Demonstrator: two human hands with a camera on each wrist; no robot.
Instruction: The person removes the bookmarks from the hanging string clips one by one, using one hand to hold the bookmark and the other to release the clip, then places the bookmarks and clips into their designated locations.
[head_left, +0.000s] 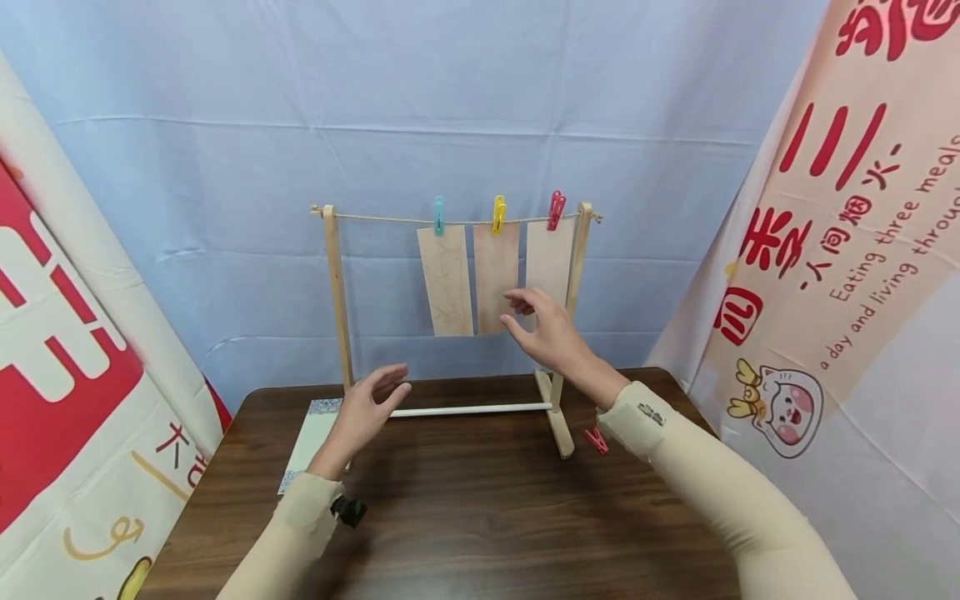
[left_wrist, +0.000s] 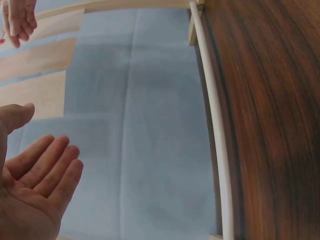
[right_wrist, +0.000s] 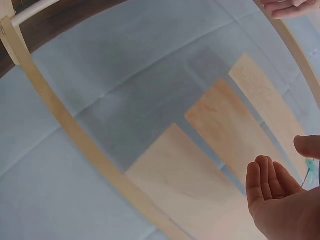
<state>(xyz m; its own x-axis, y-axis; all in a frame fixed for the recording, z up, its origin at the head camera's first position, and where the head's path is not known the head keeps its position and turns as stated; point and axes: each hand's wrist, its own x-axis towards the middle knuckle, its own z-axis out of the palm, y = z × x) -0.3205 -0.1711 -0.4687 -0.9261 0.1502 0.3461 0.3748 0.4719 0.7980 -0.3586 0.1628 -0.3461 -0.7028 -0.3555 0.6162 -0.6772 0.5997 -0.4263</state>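
Three paper strips hang from a string between two wooden posts. A teal clothespin (head_left: 438, 215) holds the left strip (head_left: 447, 283), a yellow clothespin (head_left: 498, 214) the middle strip (head_left: 491, 275), and a red clothespin (head_left: 556, 210) the right strip (head_left: 546, 254). My right hand (head_left: 551, 333) is raised before the middle and right strips, fingers loosely bent, holding nothing. Lower down, my left hand (head_left: 367, 408) hovers near the left post (head_left: 337, 292), its fingers relaxed with nothing in them. In the left wrist view the left palm (left_wrist: 37, 195) is plainly bare.
A white rod (head_left: 472, 410) joins the stand's feet above the dark wooden table (head_left: 465, 517). A loose red clothespin (head_left: 596, 440) lies right of the stand's right foot (head_left: 558, 425). A pale sheet with patterned ends (head_left: 311, 437) lies at the left, partly behind my left hand.
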